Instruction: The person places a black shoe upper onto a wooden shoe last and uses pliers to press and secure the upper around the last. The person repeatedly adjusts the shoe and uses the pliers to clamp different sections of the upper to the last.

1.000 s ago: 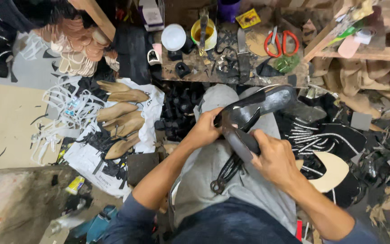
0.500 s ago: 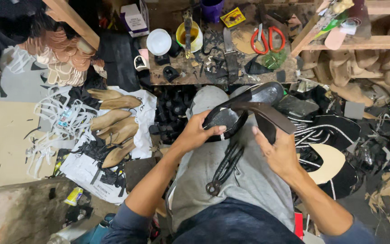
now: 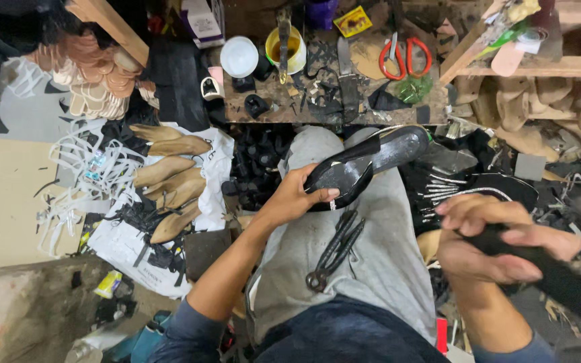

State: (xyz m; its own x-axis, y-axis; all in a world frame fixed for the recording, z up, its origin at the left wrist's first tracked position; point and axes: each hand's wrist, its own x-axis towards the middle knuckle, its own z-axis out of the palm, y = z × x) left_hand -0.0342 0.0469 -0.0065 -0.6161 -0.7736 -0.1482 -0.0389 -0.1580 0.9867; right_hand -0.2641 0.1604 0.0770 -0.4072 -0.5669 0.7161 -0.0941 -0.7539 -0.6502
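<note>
Seated at a cluttered cobbler's bench, we look down on a black shoe [image 3: 364, 165] resting sole-up across the lap, on grey trousers [image 3: 378, 262]. Our left hand [image 3: 297, 198] clamps its near end, thumb on top and fingers curled beneath the edge. Our right hand [image 3: 489, 245] is off to the right, well apart from the shoe, its fingers wrapped tight around the dark handle of a hammer [image 3: 566, 275], whose blurred head sits at the frame's right edge. A pair of black pincers [image 3: 334, 252] lies loose on the lap, just below the shoe and touching neither hand. To the left, wooden shoe lasts [image 3: 169, 181] lie on a white sheet among black scraps and white straps. On the bench above stand a yellow pot [image 3: 286, 50] and a white lid [image 3: 239, 57], with red-handled scissors [image 3: 406, 57] near them. More lasts [image 3: 559, 101] are stacked under a wooden shelf at the right.
</note>
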